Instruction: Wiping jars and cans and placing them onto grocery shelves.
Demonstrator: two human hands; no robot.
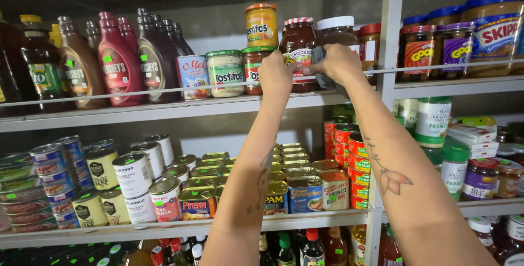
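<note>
Far left of hands: syrup bottles in row, brown and red, on top shelf.

Just left of left hand: white dip jar, green lid.

Left hand: fingers curled, gripping side of jam jar.

Jam jar between hands: dark red preserve, glass, red-and-white checked lid, pale label half hidden; upright at shelf front, behind wire rail.

Right hand: closed on dark grey cloth, pressed against jar's right side.

Beyond right hand: dark-filled jar, white lid.
</note>
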